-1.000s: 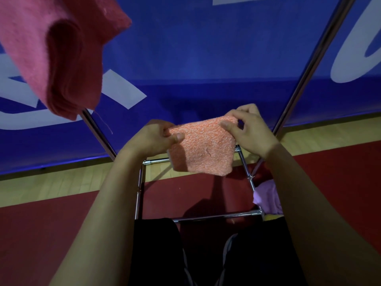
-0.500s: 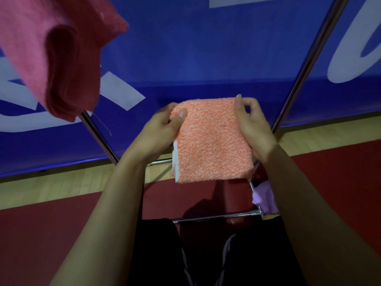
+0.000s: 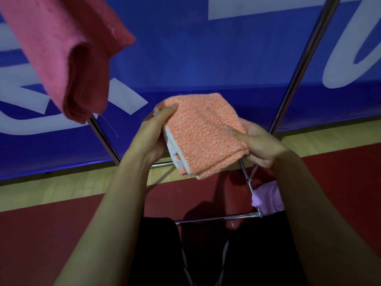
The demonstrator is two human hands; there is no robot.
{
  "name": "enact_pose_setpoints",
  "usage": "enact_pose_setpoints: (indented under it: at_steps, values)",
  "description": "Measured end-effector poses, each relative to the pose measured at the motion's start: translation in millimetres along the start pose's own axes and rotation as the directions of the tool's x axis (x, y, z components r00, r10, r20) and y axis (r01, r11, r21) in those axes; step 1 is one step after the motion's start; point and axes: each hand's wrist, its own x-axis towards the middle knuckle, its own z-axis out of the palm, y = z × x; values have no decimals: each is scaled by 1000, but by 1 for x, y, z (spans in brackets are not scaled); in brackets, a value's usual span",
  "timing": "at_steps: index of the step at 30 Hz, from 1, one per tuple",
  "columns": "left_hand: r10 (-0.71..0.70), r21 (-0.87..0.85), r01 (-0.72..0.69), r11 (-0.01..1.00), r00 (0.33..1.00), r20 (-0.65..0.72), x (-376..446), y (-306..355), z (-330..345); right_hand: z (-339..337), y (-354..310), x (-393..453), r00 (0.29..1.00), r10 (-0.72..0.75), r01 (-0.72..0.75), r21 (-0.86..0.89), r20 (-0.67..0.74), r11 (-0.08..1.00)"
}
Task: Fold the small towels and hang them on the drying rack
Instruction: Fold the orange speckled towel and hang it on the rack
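A folded orange-and-white speckled towel (image 3: 203, 133) is held in front of me, tilted, with its layered white edge showing at the lower left. My left hand (image 3: 152, 137) grips its left side, thumb on top. My right hand (image 3: 257, 145) holds its right side, thumb pressed on the top face and fingers underneath. A folded pink towel (image 3: 68, 56) hangs over the drying rack's left slanted bar (image 3: 103, 137) at the upper left. The rack's right slanted bar (image 3: 305, 60) rises at the upper right.
The rack's lower chrome rails (image 3: 218, 218) cross below the hands, with a lilac cloth (image 3: 268, 197) at their right corner. Behind stands a blue banner (image 3: 206, 58) with white lettering. The floor is wood strip (image 3: 82, 186) and red mat (image 3: 51, 234). My dark-clad legs (image 3: 156, 254) are at the bottom.
The orange towel was unfolded upward to a larger face, then tilted and lowered on its right side. My right hand dropped and turned palm-up under it; the left hand stayed on the left edge.
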Motion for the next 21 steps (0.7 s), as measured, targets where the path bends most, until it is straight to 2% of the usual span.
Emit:
enact_pose_setpoints:
  at_steps: [4, 7, 9, 11, 15, 18, 21]
  values:
    - [-143, -159, 181, 971, 964, 223, -15, -11, -4, 8, -7, -16, 996, -69, 67, -49, -47, 997]
    - [-172, -153, 212, 965, 956, 236, -32, -17, -13, 12, -10, -30, 998, -58, 53, -177, -22, 983]
    - [-135, -74, 154, 985, 969, 208, -44, -16, -18, 15, -14, -39, 1000, -26, 22, -250, -14, 968]
    - [-87, 9, 86, 996, 980, 180, -56, -12, -18, 24, -22, -42, 997, -38, 16, -290, -72, 957]
    - [40, 130, -60, 990, 988, 150, -86, 10, -1, 53, -51, -38, 968, -181, 90, -432, -176, 898]
    - [120, 215, -156, 964, 978, 173, -109, 32, 8, 73, -77, -33, 907, -315, 135, -517, -279, 845]
    - [154, 274, -232, 933, 948, 279, -132, 52, 15, 91, -98, -32, 874, -405, 218, -531, -267, 819]
